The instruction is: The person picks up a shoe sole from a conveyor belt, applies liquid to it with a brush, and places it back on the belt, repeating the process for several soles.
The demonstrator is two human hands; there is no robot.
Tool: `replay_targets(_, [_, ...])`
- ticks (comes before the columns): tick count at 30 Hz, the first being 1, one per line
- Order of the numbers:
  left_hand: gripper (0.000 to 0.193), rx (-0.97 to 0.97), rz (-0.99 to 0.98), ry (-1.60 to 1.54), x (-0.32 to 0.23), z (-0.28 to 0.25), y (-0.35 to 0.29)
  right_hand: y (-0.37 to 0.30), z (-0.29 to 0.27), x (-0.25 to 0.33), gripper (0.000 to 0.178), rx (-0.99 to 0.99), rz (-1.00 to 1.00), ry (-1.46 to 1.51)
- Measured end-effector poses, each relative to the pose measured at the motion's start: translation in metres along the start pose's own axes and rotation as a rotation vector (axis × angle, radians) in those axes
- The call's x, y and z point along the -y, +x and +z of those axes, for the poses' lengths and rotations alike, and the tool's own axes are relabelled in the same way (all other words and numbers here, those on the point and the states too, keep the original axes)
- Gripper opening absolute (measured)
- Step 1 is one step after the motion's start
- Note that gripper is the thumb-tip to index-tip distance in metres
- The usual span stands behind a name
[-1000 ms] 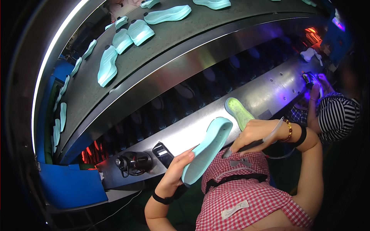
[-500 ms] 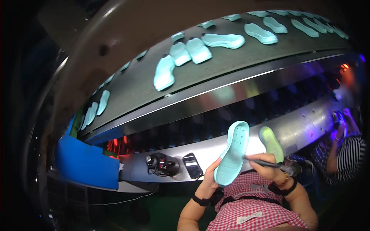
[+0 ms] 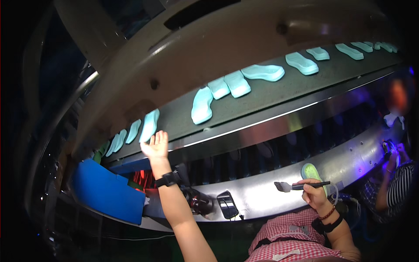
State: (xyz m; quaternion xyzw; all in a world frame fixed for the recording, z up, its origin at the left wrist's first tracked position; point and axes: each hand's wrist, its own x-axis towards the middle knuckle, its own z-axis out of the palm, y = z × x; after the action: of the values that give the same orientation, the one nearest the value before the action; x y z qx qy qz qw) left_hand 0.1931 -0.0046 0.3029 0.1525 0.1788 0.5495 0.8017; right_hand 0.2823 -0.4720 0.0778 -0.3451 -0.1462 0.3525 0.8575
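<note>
My left hand point(image 3: 156, 147) reaches out to the edge of the dark conveyor belt point(image 3: 174, 120), its fingers spread and nothing held in it. Just beyond the fingertips a light turquoise shoe sole point(image 3: 150, 124) lies on the belt; whether hand and sole touch is hard to tell. Close to my body on the right, my right hand point(image 3: 313, 195) grips the black handle of a flat brush point(image 3: 297, 186), with its grey bristles pointing left. Behind that hand a yellow-green sole point(image 3: 310, 171) rests on the metal ledge, partly covered by the hand and the handle.
More turquoise soles point(image 3: 202, 106) lie along the belt under a brown hood point(image 3: 244, 39). A phone point(image 3: 227, 205) and a dark bottle point(image 3: 201, 201), partly behind my left arm, stand on the metal ledge point(image 3: 262, 187). A blue panel point(image 3: 107, 190) is at left; a co-worker's arm point(image 3: 384, 192) shows at right.
My left hand has gone from holding a turquoise sole near my body to the belt, where it is free of it. The right hand has drawn back with the brush. The view has shifted.
</note>
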Motion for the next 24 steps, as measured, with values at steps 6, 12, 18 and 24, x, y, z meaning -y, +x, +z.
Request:
replay_targets(6, [0.046, 0.939, 1.084, 1.889, 0.112, -0.019, 0.003, -0.007, -0.014, -0.007, 0.021, -0.082, 0.064, -0.015])
replay_targets(12, [0.024, 0.833, 1.233, 1.521, 0.098, -0.034, -0.034, -0.014, -0.009, 0.0, 0.027, -0.156, -0.089, -0.079])
replay_targets(18, [0.038, 0.627, -0.55, 0.368, 0.046, -0.128, -0.111, -0.01, -0.018, 0.005, 0.023, -0.156, -0.092, -0.071])
replay_targets(24, [0.082, 0.642, -0.82, -0.035, 0.076, -0.205, -0.192, -0.009, -0.002, 0.022, 0.02, 0.041, -0.065, -0.166])
